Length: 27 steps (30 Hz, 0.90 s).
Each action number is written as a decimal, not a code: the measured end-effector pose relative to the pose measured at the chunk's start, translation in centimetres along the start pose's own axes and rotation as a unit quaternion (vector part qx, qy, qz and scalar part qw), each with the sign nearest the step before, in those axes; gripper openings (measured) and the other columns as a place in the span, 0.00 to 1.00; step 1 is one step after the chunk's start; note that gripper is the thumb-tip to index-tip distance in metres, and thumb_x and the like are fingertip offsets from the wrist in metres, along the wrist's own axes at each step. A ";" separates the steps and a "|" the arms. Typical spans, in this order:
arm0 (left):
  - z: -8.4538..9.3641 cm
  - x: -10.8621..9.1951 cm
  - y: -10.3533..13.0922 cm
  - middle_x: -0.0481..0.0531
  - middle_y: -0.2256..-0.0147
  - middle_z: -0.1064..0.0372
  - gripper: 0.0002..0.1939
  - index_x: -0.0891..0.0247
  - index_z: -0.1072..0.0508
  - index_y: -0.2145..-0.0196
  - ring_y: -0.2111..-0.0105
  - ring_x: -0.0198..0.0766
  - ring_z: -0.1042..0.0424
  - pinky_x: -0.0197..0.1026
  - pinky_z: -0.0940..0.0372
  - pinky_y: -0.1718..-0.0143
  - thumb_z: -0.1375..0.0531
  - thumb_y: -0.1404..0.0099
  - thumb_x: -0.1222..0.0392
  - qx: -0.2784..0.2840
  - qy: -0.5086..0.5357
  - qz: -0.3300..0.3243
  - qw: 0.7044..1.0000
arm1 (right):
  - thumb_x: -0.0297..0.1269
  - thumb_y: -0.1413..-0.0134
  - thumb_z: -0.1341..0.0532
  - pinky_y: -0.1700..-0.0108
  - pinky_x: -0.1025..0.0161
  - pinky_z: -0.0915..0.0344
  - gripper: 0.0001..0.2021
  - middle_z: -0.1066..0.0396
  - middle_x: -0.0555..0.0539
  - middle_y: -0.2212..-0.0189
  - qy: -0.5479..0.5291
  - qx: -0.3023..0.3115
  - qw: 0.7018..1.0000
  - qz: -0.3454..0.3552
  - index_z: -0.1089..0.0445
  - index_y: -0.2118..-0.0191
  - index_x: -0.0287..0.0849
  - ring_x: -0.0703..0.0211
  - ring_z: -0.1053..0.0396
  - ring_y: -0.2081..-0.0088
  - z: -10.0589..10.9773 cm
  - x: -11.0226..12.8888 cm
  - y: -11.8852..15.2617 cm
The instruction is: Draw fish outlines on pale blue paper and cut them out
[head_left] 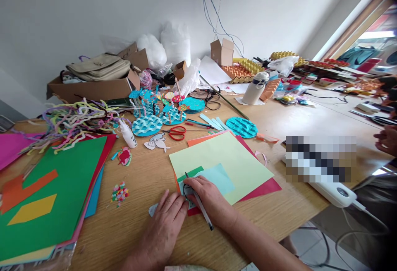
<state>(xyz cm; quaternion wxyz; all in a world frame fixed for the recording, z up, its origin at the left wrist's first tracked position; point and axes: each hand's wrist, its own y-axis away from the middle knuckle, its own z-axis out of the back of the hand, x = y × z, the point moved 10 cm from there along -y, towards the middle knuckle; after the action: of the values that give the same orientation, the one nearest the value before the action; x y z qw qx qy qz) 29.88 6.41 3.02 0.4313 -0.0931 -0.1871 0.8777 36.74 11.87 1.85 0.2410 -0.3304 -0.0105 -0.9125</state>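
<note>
So, little paper dots (119,193) on the wooden surface (102,229), then the left hand (164,225) palm down, grip apart, fingers laid out pretty flat. Right hand (212,198) has its grip clamped on a pen (204,212), near the pale green sheet (217,155).

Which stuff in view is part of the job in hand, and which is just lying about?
In the job, it seems:
- pen, in the right hand
- light blue paper, by that hand
- glue bottle and red scissors, probably, though neither is held

Just lying about, likely:
- handbag
- small cardboard box
- orange egg tray
</note>
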 end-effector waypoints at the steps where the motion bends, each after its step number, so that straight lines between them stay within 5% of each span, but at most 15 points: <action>1: 0.1 0.0 0.0 0.50 0.58 0.29 0.22 0.64 0.30 0.56 0.53 0.38 0.36 0.45 0.44 0.46 0.62 0.30 0.65 -0.005 0.003 -0.001 1.000 | 0.22 0.49 0.44 0.57 0.62 0.38 0.17 0.30 0.44 0.61 0.001 0.000 1.000 0.000 0.36 0.53 0.39 0.56 0.36 0.59 0.0 0.0 0.0; 7: 0.5 -1.3 0.4 0.52 0.57 0.29 0.21 0.66 0.30 0.54 0.53 0.37 0.36 0.43 0.44 0.45 0.61 0.31 0.66 -0.045 0.027 -0.044 0.998 | 0.24 0.49 0.44 0.59 0.63 0.38 0.16 0.29 0.44 0.62 0.022 -0.004 1.000 0.000 0.35 0.53 0.39 0.56 0.35 0.61 -0.2 -0.2 -0.1; 19: -2.0 -0.4 0.7 0.52 0.53 0.32 0.18 0.64 0.35 0.48 0.51 0.45 0.42 0.53 0.48 0.46 0.55 0.33 0.66 0.069 -0.029 0.012 0.997 | 0.27 0.46 0.45 0.62 0.64 0.38 0.12 0.29 0.45 0.66 0.047 0.006 0.999 -0.011 0.34 0.56 0.41 0.57 0.34 0.64 -0.2 -0.3 -0.3; 27: -2.1 -0.8 0.1 0.51 0.52 0.33 0.17 0.65 0.35 0.48 0.50 0.45 0.43 0.53 0.48 0.48 0.53 0.33 0.67 0.066 -0.043 0.017 0.997 | 0.28 0.44 0.47 0.63 0.65 0.39 0.11 0.30 0.44 0.68 0.051 0.019 0.998 -0.023 0.34 0.56 0.39 0.58 0.34 0.65 0.0 -0.1 -0.5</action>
<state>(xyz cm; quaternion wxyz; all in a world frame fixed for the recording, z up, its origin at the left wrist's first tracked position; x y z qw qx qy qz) 30.95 6.29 1.08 0.4131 -0.0295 -0.1454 0.8985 36.58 12.38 1.90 0.2269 -0.2784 -0.0234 -0.9330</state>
